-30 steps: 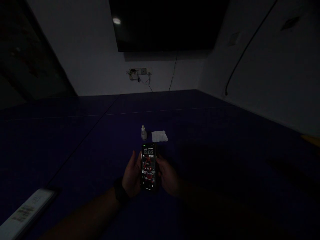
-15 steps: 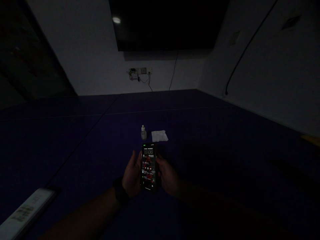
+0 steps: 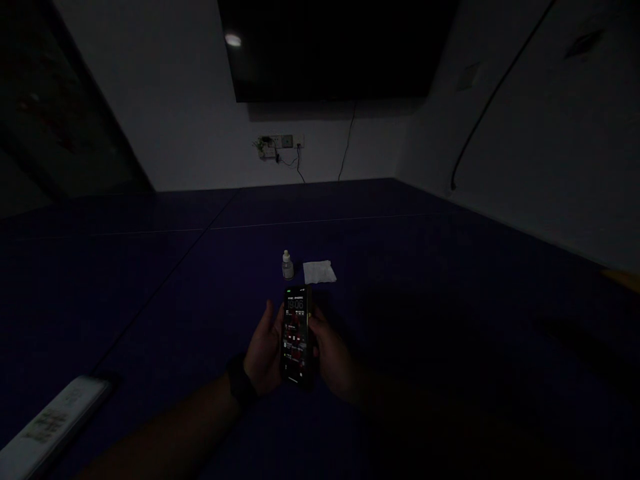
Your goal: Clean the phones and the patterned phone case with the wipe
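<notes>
A lit smartphone (image 3: 295, 340) showing 19:06 is held upright between both my hands, low in the middle of the head view. My left hand (image 3: 263, 350) wraps its left edge, the thumb pointing up beside it. Around the right edge, my right hand (image 3: 334, 357) grips with its thumb at the side; its other fingers are mostly hidden behind the phone. Just beyond the phone stands a small clear dropper bottle (image 3: 287, 268) with a white cap. Right of the bottle lies a white folded cloth or tissue (image 3: 319, 271). A dark watch (image 3: 241, 381) is on my left wrist.
The room is dim. A dark blue surface (image 3: 200, 287) reaches to the far wall. At lower left lies a white box-like object (image 3: 53, 427). A large black screen (image 3: 335, 47) hangs above wall sockets (image 3: 277, 143) with dangling cables.
The phone has turned slightly, so its right side edge shows more, and its screen looks dimmer. My right thumb has shifted a little left along that edge. The bottle and cloth are unmoved.
</notes>
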Demonstrator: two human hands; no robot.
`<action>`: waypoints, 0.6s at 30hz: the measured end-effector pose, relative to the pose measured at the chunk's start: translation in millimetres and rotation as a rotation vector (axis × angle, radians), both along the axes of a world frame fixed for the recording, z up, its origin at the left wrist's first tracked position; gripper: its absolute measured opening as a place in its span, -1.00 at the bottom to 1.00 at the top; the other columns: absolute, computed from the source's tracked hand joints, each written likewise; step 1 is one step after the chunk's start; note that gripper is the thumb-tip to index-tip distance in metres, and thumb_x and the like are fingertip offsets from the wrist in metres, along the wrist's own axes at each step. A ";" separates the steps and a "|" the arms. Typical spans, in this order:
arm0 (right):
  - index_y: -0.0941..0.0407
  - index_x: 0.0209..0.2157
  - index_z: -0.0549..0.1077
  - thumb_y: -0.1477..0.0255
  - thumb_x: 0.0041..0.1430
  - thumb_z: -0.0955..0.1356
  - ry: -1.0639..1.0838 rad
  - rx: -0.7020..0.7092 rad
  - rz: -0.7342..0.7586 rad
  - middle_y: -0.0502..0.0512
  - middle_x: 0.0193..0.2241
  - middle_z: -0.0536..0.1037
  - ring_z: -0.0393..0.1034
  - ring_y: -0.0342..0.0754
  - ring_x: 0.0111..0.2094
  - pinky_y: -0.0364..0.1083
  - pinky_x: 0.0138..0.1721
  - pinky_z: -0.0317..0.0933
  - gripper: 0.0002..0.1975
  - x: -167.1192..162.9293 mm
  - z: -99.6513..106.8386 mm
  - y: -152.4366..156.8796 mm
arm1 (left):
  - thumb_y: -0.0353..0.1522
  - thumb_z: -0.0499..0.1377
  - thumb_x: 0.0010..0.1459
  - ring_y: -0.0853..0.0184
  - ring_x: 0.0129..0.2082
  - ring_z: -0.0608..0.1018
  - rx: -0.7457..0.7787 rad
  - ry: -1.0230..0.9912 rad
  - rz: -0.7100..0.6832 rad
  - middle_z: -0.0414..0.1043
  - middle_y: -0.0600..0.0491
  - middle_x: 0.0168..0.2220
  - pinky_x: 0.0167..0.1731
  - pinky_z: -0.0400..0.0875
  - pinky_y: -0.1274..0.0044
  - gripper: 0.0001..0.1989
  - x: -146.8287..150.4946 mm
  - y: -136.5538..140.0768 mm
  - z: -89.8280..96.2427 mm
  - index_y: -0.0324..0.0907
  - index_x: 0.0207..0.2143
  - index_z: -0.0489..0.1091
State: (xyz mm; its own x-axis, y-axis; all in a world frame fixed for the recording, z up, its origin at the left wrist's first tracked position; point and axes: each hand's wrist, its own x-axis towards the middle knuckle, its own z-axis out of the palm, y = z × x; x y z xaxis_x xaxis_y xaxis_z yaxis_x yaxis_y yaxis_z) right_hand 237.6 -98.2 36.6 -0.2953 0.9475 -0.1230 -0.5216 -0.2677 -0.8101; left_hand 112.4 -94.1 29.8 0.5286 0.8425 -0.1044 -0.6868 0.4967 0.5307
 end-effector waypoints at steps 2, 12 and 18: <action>0.00 0.02 0.39 0.07 -0.01 0.46 -0.001 0.014 0.001 0.01 -0.29 0.56 0.46 0.00 -0.29 -0.09 -0.35 0.26 -0.42 0.9 1.3 -1.1 | 0.07 -0.01 0.35 0.23 -0.41 0.66 0.000 0.001 0.000 0.57 0.01 -0.23 -0.26 0.51 0.37 -0.52 -0.1 -0.4 0.4 -0.06 0.00 0.40; 0.02 0.03 0.37 0.01 -0.05 0.48 -0.016 -0.048 -0.003 0.00 -0.35 0.56 0.47 0.03 -0.30 -0.07 -0.37 0.25 -0.35 0.7 1.0 -1.7 | 0.07 -0.01 0.36 0.29 -0.51 0.63 0.017 -0.010 -0.008 0.58 0.02 -0.25 -0.30 0.50 0.39 -0.52 -0.2 -2.1 2.6 -0.05 0.03 0.39; 0.00 0.01 0.40 0.05 0.00 0.47 -0.007 -0.015 -0.004 0.00 -0.31 0.57 0.46 0.00 -0.31 -0.09 -0.36 0.23 -0.42 2.4 0.7 -2.6 | 0.08 -0.01 0.35 0.28 -0.49 0.63 0.031 -0.012 -0.022 0.57 0.06 -0.32 -0.29 0.49 0.39 -0.53 -0.7 -1.1 0.5 -0.05 -0.03 0.40</action>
State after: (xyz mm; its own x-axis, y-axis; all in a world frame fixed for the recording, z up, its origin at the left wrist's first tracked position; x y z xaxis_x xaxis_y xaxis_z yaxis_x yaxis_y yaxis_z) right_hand 240.0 -100.8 37.3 -0.2904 0.9467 -0.1393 -0.5169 -0.2777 -0.8098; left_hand 111.7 -95.2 30.3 0.5484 0.8331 -0.0719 -0.6823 0.4955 0.5375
